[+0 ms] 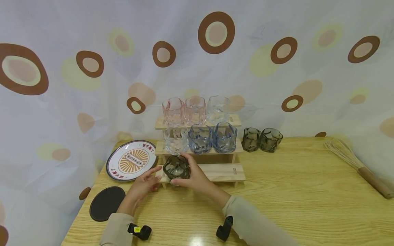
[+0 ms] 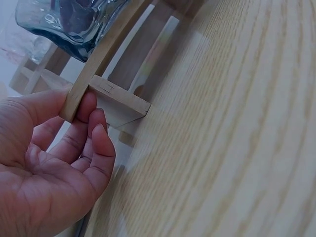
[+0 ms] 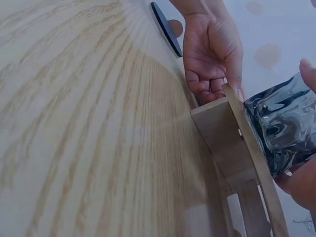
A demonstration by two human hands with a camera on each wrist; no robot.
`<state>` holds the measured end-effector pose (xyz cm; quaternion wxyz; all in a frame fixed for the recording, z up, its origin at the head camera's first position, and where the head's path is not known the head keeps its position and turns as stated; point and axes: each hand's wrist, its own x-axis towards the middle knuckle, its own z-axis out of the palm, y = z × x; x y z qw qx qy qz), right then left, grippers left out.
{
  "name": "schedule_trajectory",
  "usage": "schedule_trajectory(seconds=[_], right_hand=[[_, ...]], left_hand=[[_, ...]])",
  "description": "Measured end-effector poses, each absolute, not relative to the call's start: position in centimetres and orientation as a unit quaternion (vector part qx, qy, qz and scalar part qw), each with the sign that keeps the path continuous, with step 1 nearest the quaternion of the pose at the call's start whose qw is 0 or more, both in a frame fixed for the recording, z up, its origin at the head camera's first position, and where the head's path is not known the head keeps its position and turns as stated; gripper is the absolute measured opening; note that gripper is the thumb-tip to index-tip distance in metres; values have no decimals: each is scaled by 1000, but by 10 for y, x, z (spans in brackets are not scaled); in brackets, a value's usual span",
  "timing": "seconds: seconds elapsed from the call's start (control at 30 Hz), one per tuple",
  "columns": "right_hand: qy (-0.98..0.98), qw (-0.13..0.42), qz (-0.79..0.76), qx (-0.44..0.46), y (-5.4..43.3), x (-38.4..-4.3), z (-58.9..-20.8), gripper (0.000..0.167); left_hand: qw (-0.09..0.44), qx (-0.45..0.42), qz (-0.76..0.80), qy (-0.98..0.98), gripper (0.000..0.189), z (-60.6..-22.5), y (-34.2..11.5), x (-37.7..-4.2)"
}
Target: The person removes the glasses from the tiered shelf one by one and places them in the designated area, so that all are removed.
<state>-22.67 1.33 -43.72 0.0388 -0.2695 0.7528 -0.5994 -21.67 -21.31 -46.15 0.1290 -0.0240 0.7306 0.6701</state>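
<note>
My right hand (image 1: 196,176) grips a smoky grey wavy glass (image 1: 176,167) around its side, thumb in front and fingers behind. The glass stands upright at the left end of the lowest step of a three-step wooden rack (image 1: 221,172); in the right wrist view, the glass base (image 3: 266,143) meets the board. My left hand (image 1: 142,187) pinches the left end of that same step. Its thumb lies on top and its curled fingers underneath, as the left wrist view shows at the board end (image 2: 74,101).
On the middle step are a clear glass (image 1: 176,140) and two blue glasses (image 1: 200,139). Two pink glasses (image 1: 173,111) and a clear one top the rack. Two grey glasses (image 1: 271,140) stand right, beyond them a whisk (image 1: 360,167). A plate (image 1: 112,164) and black disc (image 1: 107,203) lie left.
</note>
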Motion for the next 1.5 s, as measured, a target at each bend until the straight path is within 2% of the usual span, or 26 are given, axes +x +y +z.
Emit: schedule_trajectory(seconds=[0.23,0.53,0.77,1.23,1.5], right_hand=[[729,32,-625,-275,12,-227,-441,79],[717,55,-641,-269,13,-226,-441,77],[726,38,-630,-272,16,-222,-441,73],[728,25,-628,-274,30,-215,-442,73],[733,30,-635,-240,48,-206,-441,77]], left_hand=[[128,-24,672,729,49,-461,-212,-217],[127,-34,670,731,50,-462,-211,-216],[120,-36,670,732,49,-463,-211,-215],[121,-37,677,725,49,-462,-213,-216],[124,-34,681,721,50,-462,-212,-215]])
